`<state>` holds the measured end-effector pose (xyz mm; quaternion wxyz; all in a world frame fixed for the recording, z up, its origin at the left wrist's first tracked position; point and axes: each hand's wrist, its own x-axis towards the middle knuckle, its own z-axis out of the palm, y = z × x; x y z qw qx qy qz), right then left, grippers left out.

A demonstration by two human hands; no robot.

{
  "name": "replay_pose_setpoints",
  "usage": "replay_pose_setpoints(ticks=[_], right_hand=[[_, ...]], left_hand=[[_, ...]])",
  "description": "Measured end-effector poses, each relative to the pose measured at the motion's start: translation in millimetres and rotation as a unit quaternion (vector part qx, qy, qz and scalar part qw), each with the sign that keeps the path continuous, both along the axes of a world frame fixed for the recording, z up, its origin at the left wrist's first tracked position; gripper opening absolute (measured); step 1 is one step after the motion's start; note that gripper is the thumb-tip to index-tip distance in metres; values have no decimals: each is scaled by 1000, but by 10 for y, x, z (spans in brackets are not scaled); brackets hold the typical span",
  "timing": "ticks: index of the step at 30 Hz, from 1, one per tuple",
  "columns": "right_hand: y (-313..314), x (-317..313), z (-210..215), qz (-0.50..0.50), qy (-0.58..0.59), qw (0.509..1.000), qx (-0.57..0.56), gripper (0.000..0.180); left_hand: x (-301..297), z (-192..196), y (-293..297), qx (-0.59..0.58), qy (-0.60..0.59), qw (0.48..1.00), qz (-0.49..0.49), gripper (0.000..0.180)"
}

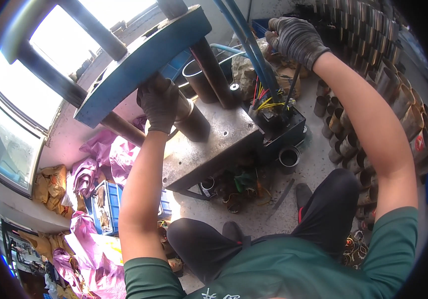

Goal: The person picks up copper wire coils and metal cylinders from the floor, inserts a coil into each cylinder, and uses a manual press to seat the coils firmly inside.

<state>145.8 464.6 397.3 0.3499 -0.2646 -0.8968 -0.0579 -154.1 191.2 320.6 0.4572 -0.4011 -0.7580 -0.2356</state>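
Gripping metal cylinder (190,117) on press plate (214,144), left hand (158,102) hides its top; right hand (296,39) fisted, contents unseen.

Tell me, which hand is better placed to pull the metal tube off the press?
Probably the left hand: it already grips the metal tube on the press plate. The right hand is up at the lever.

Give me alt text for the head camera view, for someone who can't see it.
A seated person's gloved left hand grips a metal cylinder standing on a grey steel press table under a blue plate, while the gloved right hand holds a thin dark lever by blue hoses. Rows of metal tubes lie at right.
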Motion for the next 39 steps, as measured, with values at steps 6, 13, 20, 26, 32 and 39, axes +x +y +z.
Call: replay_pose_setpoints(ticks=[6, 13, 20, 26, 32, 39], right_hand=[[-26, 14, -24, 20, 16, 1000, 9, 28], [-59, -1, -64, 10, 17, 1000, 17, 27], [-41, 13, -51, 1, 12, 1000, -8, 27], [-131, 51, 43, 3, -33, 997, -74, 36], [-84, 147, 3, -9, -39, 996, -81, 35], [-317, 272, 94, -12, -65, 993, -94, 37]], left_hand=[[14, 414, 8, -177, -59, 978, 98, 29], [57, 35, -116, -105, -31, 994, -3, 25], [133, 78, -111, -127, -12, 989, 67, 31], [-101, 134, -327, -101, -216, 968, 77, 46], [127, 235, -273, -124, -364, 922, 39, 48], [-114, 336, -433, 108, -438, 883, -131, 37]])
